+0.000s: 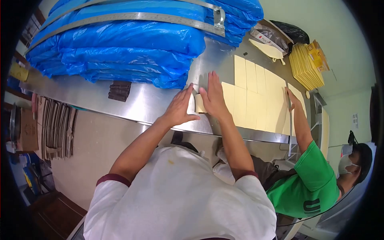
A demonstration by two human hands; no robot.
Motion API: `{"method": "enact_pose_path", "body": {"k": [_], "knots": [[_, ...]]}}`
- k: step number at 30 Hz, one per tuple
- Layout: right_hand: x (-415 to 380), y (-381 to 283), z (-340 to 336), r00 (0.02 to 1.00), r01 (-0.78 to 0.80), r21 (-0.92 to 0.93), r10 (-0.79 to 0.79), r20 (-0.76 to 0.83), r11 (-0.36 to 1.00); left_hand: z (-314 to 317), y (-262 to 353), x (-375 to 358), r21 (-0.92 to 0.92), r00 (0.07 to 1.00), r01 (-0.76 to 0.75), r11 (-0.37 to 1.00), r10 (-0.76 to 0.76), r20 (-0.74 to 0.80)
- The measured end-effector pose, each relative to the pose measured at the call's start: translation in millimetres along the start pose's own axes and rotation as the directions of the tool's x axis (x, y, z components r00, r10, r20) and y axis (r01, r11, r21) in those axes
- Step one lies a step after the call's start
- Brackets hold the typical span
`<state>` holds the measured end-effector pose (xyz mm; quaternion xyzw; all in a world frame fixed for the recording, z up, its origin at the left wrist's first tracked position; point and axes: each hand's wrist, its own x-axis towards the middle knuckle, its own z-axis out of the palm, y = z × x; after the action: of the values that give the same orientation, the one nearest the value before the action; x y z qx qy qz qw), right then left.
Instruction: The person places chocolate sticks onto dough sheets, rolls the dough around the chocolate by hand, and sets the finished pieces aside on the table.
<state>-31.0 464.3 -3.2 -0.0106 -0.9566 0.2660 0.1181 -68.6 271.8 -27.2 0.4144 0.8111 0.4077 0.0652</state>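
Observation:
A small pale dough roll [199, 104] lies on the steel table between my hands, near the front edge. To its left is my left hand [180, 107], fingers stretched forward and thumb spread toward the roll. My right hand [215, 98] is at the roll's right side, its fingers straight and pointing away from me, the thumb over the roll's far end. Neither hand is closed around anything. Just right of my right hand begins a flat dough sheet [256, 108] cut into rectangles. Several dark brown sticks [119, 91] sit in a small pile to the left.
Blue plastic-wrapped stacks [132, 48] fill the table's back left, with a metal frame [160, 17] on top. At right, a co-worker in a green shirt [308, 176] holds a long straight strip [291, 116] across the dough. Yellow slabs [305, 68] and a carton [272, 36] stand behind.

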Motion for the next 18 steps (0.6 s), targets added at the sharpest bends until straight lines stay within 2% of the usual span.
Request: {"method": "enact_pose_path", "body": {"k": [2,3,6,7,11,14,18], "knots": [[16,-10,0,0.998,-0.005,-0.108,0.010,0.054,0.994,-3,-12,-14,-0.061,0.998,-0.027,0.998,0.024,-0.063],[16,-12,7,0.998,0.012,-0.129,-0.003,0.069,0.992,-11,-9,-24,-0.041,0.988,-0.038,0.998,0.032,-0.149],[13,-13,26,0.990,-0.019,-0.157,0.040,0.134,0.987,-26,-14,-54,-0.043,0.978,0.079,0.996,-0.086,-0.189],[14,-11,31,0.994,-0.027,-0.156,0.043,0.102,0.987,-29,-13,-63,-0.052,0.959,0.094,0.994,-0.104,-0.263],[14,-16,33,0.987,-0.070,-0.214,0.099,0.127,0.974,-34,-9,-75,-0.082,0.923,0.121,0.989,-0.143,-0.356],[15,-14,31,0.980,-0.099,-0.227,0.134,0.146,0.969,-32,-10,-73,-0.057,0.922,0.094,0.994,-0.108,-0.371],[21,-22,19,0.991,-0.083,-0.204,0.103,0.089,0.975,-29,-14,-78,-0.030,0.919,0.102,0.994,-0.106,-0.379]]}}
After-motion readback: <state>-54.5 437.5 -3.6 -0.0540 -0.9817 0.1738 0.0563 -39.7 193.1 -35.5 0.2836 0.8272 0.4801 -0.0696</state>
